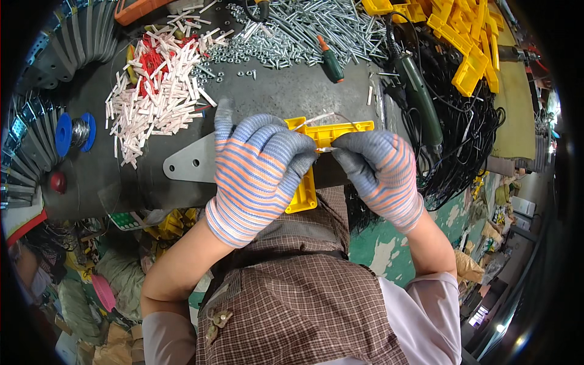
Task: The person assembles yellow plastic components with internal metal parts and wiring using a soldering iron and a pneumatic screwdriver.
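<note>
My left hand [258, 167] and my right hand [383, 173] wear striped knit gloves with grey-blue fingers. Their fingertips meet in a close pinch on a small silvery-white piece [326, 149], too small to name. Just beneath it is a yellow plastic part [344, 130] with a ribbed bar and an arm running down toward my lap. A thin wire with a pale strip [316, 118] loops over the yellow bar. Beside my left hand, a flat grey metal plate [191, 161] with two holes lies on the bench, partly hidden by the glove.
The dark bench [267, 91] carries a heap of white-pink strips [161, 91], piled screws [316, 30] and a green-handled screwdriver [331, 64]. Right are a green power tool [421, 100], black cords [480, 131] and yellow parts [468, 67]. Left: a blue wire spool [64, 134] and metal brackets [36, 131].
</note>
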Demonstrator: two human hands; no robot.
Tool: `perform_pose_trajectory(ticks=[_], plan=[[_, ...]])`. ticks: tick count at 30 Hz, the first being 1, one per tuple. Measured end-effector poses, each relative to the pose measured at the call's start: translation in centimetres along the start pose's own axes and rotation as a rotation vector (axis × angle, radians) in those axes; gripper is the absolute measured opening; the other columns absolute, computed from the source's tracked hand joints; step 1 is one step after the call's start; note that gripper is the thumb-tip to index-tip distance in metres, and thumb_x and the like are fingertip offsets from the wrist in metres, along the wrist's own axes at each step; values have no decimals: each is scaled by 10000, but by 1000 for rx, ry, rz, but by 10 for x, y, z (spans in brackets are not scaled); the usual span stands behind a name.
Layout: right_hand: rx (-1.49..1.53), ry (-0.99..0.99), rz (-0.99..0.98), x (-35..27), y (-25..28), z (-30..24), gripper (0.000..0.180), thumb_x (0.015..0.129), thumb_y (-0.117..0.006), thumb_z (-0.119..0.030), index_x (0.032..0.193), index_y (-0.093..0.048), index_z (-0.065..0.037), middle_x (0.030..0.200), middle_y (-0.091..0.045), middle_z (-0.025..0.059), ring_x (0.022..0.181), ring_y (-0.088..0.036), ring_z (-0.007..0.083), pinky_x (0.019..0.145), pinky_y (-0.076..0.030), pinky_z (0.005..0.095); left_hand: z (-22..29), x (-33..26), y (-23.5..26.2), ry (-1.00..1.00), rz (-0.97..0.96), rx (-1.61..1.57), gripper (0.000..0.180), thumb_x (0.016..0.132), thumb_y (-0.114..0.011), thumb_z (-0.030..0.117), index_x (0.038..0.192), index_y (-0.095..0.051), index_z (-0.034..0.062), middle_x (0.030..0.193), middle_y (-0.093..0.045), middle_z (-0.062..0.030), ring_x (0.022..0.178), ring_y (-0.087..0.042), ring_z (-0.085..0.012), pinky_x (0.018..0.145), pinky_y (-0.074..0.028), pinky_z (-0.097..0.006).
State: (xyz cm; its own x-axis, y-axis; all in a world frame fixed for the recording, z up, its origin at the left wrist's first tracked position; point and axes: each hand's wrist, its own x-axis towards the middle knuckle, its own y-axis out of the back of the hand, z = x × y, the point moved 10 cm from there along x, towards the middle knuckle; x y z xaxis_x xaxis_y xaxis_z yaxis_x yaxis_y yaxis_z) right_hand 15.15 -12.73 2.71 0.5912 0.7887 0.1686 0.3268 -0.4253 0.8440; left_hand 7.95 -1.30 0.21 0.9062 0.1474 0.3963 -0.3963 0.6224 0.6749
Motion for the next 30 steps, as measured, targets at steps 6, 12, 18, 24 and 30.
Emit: perform_pose_trajectory(ticks=[6,12,18,24,30], plan=[[-353,389,131,-2,1,-38,221,696,-711,-213,907,-704,-151,885,-643,14,715,-573,217,629,-464,362,-4,3,3,20,45,-47,155,776,-738,241,893,-691,151,854,-656,-54,898,-633,-265,1116,-237,-604],[-271,385,151,5,-6,-29,228,705,-707,-204,922,-699,-136,854,-641,36,715,-577,250,656,-466,379,-3,0,-1,-4,8,-14,172,787,-731,245,930,-689,159,889,-642,-53,931,-612,-259,1102,-265,-614],[-142,270,28,12,-7,-12,193,760,-735,-210,928,-698,-123,811,-657,43,711,-575,270,680,-461,395,-1,1,-1,-34,45,28,174,797,-722,257,927,-679,148,883,-625,-62,929,-606,-270,1096,-268,-619],[-159,204,109,-3,2,-9,213,744,-774,-187,934,-703,-121,816,-680,47,742,-596,265,698,-468,379,-4,3,1,0,62,-23,154,797,-721,244,887,-665,134,844,-625,-72,856,-617,-277,1077,-291,-596],[-331,343,234,-14,5,-29,265,692,-755,-140,952,-709,-131,868,-687,28,750,-607,249,687,-482,379,-4,5,3,18,66,-45,154,790,-724,244,872,-660,130,830,-633,-70,844,-621,-278,1075,-292,-593]])
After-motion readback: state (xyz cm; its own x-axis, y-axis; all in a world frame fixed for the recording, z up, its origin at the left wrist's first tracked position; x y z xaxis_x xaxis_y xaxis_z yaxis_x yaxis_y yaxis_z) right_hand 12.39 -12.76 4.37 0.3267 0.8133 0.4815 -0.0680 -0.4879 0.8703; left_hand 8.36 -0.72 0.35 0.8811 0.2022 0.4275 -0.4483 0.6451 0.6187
